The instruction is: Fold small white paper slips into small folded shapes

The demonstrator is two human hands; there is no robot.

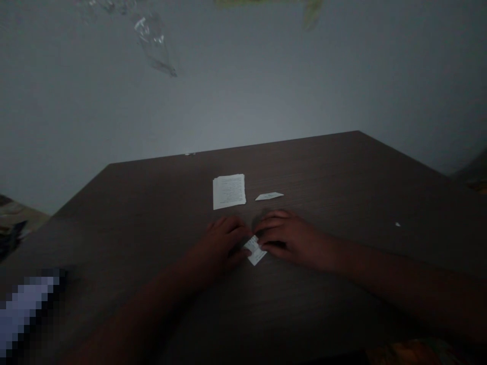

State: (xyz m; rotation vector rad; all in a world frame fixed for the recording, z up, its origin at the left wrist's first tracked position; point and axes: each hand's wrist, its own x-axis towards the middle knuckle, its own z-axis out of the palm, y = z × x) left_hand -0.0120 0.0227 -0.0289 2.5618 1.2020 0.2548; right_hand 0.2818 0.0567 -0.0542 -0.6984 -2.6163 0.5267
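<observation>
A small folded piece of printed paper point(257, 256) lies on the table between my hands, turned so that a corner points toward me. My left hand point(224, 241) is at its left edge, fingers curled and thumb tip on the paper. From the other side my right hand point(287, 235) holds the right edge with thumb and bent fingers. The hands nearly meet at the paper's far corner, and the fingertips hide part of it. Just beyond them are a stack of printed paper squares point(229, 191) and a flat folded paper strip point(269, 196) with slanted ends.
The dark wooden table point(323, 172) stands against a pale wall point(266, 91). A tiny white scrap point(397, 224) lies at the right. A pixelated bright object point(28, 309) is at the lower left. Clear plastic point(154, 43) hangs on the wall.
</observation>
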